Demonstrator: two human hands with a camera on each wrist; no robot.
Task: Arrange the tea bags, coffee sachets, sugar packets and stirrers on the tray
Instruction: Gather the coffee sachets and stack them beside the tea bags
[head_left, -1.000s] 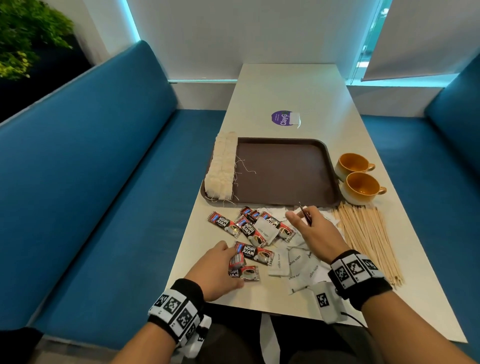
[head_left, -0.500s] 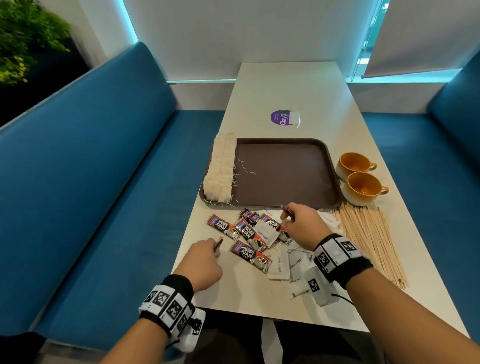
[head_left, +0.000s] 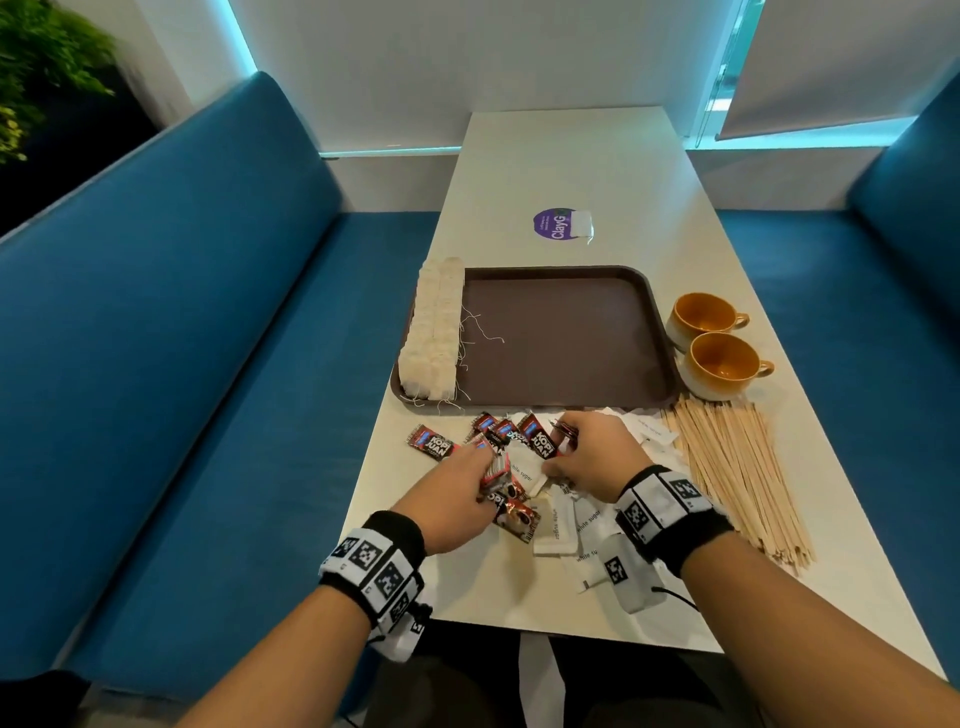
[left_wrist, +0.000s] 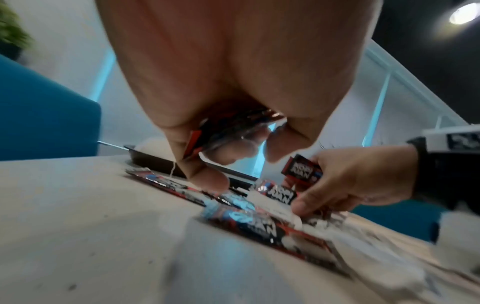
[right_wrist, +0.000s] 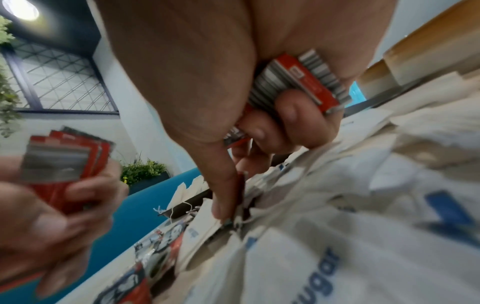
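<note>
From the head view: left hand (head_left: 451, 498) and right hand (head_left: 596, 455) low over scattered red foil coffee sachets (head_left: 431, 443) and white paper sugar packets (head_left: 557, 530), just before the brown plastic tray (head_left: 571, 338). Only in wrist views: each hand's curled fingers clamping a stack of sachets (right_wrist: 298, 80), right thumb (right_wrist: 223, 193) pressing into the pile.
</note>
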